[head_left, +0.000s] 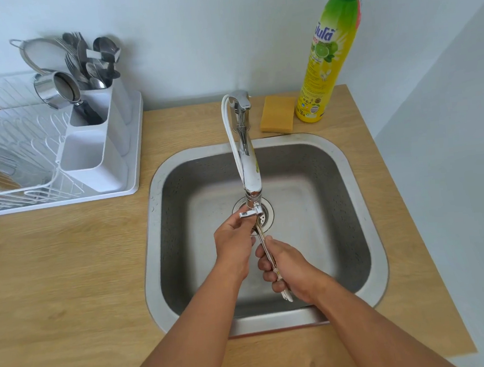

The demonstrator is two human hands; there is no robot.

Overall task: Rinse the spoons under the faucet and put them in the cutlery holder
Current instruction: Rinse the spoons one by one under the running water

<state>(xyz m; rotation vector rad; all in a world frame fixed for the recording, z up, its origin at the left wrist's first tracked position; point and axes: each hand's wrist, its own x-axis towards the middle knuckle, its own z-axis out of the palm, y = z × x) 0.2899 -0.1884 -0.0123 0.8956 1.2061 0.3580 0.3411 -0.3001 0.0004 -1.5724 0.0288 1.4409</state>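
1. Hidden: the bowls of the spoons [264,246] lie behind the left hand [234,243] and under the faucet [248,165] outlet, so they cannot be made out. How many spoons are in the bundle cannot be told; only thin metal shafts and pale handle ends show.
2. Water flow at the outlet is not discernible.
3. Cut off: the dish rack [16,160] runs out of view at the left edge, and its contents there are blurred.
4. Location: the spoons are over the sink [347,175] basin, near the middle, just near of the drain [267,213].
5. Orientation: their long axis runs from far to near with a slight lean to the right; the handle ends point near-right, and the hidden bowl ends point far toward the outlet.
6. Right hand [288,269]: fingers curled and pressed together around the handles, thumb laid along the shafts.
7. Left hand: fingers closed at the faucet tip, thumb and forefinger touching the small lever there; whether it also grips the spoon ends cannot be told.
8. The cutlery holder [98,136] stands far left on the wooden counter [68,269], well apart from the sink; its far compartment is full of utensils, its near one empty.
9. A sponge [277,113] and a detergent bottle [326,60] stand at the far right behind the sink.
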